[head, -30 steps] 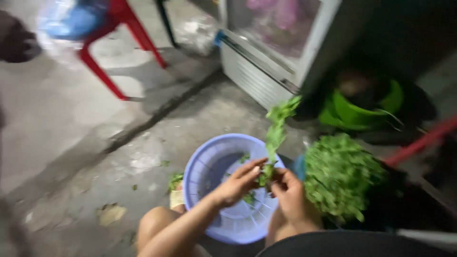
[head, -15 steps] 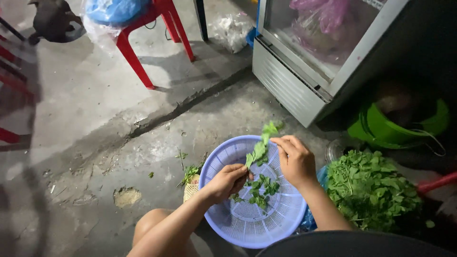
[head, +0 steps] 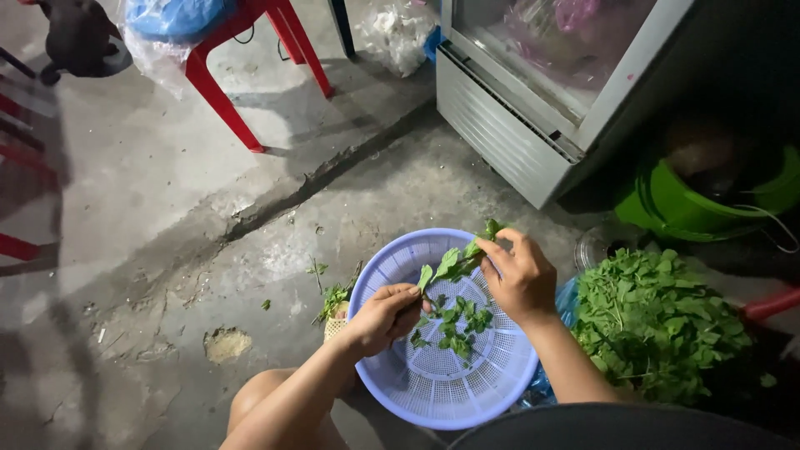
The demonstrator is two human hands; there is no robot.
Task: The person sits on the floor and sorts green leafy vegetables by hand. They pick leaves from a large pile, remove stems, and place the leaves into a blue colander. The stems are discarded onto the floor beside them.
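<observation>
Both hands are over the lavender plastic colander (head: 433, 392) on the concrete floor (head: 167, 208). Left hand (head: 385, 317) pinches the lower stem of a leafy green sprig (head: 454, 262), fingers closed on it, above the colander's left rim. Right hand (head: 523, 279) is closed on the sprig's upper end, near the far rim. The sprig spans between the two hands, tilted up to the right.

Loose picked leaves (head: 454, 325) lie in the colander's middle. A heap of unpicked greens (head: 658, 321) sits just beside the colander's right edge. A few scraps (head: 333, 300) lie on the floor at its left edge.

Step in hand, by my read: stripping leaves off the stem into the colander. Next move likely calls for a steady hold on the stem with the left hand while the right plucks, staying over the colander so the leaves drop inside rather than past the rim.

Background: red stool (head: 242, 50), glass-door cooler (head: 542, 92), green bucket (head: 700, 200).
</observation>
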